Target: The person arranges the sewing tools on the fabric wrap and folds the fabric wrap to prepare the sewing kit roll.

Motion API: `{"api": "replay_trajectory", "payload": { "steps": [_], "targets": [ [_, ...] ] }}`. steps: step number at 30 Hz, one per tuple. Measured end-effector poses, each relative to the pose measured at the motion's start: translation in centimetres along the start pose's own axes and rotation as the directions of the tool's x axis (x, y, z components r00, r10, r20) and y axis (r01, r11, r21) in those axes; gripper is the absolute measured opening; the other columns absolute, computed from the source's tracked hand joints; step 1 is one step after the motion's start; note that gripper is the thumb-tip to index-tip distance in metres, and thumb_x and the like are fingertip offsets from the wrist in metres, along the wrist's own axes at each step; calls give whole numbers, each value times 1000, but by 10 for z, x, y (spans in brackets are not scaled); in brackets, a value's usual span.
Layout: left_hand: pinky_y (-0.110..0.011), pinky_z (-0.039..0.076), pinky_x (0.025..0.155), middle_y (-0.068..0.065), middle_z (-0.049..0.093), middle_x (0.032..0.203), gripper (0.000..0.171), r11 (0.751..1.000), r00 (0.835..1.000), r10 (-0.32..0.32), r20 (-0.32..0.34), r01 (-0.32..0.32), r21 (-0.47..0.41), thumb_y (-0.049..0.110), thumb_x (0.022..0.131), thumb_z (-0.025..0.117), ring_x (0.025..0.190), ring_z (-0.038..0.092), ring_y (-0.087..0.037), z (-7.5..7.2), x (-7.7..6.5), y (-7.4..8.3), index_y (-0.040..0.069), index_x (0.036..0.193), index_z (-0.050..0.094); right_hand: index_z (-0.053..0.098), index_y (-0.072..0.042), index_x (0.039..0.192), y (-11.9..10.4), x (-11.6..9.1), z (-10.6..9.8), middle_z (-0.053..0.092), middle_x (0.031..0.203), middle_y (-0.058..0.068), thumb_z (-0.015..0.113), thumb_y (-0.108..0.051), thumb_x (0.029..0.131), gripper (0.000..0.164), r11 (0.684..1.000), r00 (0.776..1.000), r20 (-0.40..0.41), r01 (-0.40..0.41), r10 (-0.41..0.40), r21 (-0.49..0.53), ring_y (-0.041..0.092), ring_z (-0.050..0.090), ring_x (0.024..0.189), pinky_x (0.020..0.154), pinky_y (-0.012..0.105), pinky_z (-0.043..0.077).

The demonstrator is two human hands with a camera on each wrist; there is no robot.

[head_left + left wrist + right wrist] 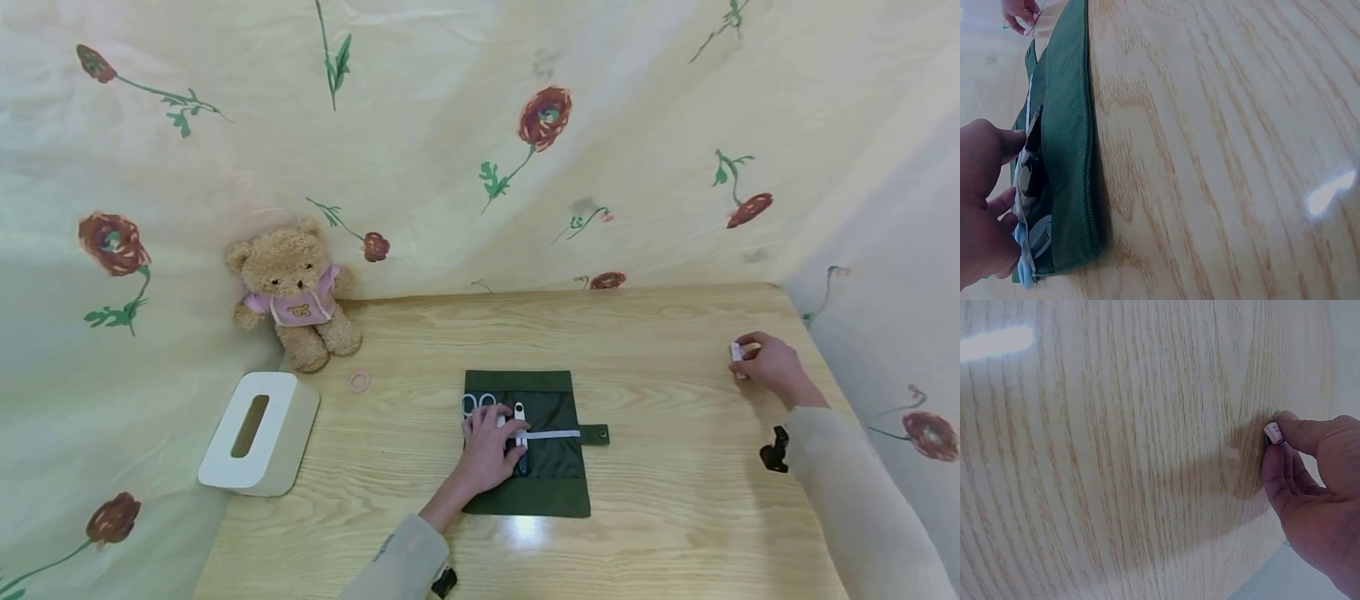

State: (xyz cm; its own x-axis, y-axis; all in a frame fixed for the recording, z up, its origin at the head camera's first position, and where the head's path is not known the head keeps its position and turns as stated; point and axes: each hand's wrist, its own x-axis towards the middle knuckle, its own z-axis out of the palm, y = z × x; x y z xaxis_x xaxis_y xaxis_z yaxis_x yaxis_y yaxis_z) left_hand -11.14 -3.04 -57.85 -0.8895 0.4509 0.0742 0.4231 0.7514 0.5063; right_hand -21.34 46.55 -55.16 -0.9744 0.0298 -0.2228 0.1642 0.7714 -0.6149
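Observation:
A dark green tool roll [525, 504] lies unfolded on the table, a white elastic band [555, 434] running across it. White-handled scissors [478, 403] and a dark-and-white slim tool [521, 437] are tucked under the band. My left hand [489, 450] rests over the roll with fingers spread, touching the band among the tools; in the left wrist view its fingertips meet the band [1027, 106]. Far to the right, my right hand [776, 367] pinches a small white roll with red marks [1274, 433], like a rolled measuring tape, at the tabletop.
A teddy bear [296, 292] in a pink top sits at the back left. In front of it are a pink ring [359, 382] and a white tissue box [262, 433]. Flowered cloth [450, 167] hangs behind the wooden table [660, 350].

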Motion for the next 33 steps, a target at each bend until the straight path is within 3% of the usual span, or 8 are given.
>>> {"api": "replay_trajectory", "payload": {
  "steps": [5, 14, 33],
  "targets": [
    [-58, 25, 96, -11, 47, 135, 28, 1000, 1000, -2, 5, 2, 3, 23, 94, 72, 124, 33, -34, 1, -2, 0, 22, 122, 69, 43, 13, 127, 1, -1, 6, 60, 93, 22, 70, -8, 89, 51, 1000, 1000, 14, -4, 4, 3, 26, 58, 76, 58, 30, 49],
    [-57, 26, 94, -12, 46, 133, 30, 1000, 1000, 16, -16, -16, -3, 22, 92, 73, 122, 33, -34, 1, -3, 0, 20, 122, 68, 43, 13, 128, -5, -5, 7, 57, 98, 29, 67, -8, 90, 50, 1000, 999, 44, 8, -7, -18, 35, 58, 83, 58, 32, 50],
    [-57, 25, 97, -13, 45, 135, 29, 1000, 1000, 6, 23, -6, 14, 22, 94, 72, 124, 31, -33, 1, 3, 1, 22, 123, 68, 39, 19, 127, -10, -8, 12, 55, 102, 35, 62, -5, 91, 49, 999, 1000, 8, -12, 13, -44, 37, 58, 82, 58, 32, 49]
  ]
}}
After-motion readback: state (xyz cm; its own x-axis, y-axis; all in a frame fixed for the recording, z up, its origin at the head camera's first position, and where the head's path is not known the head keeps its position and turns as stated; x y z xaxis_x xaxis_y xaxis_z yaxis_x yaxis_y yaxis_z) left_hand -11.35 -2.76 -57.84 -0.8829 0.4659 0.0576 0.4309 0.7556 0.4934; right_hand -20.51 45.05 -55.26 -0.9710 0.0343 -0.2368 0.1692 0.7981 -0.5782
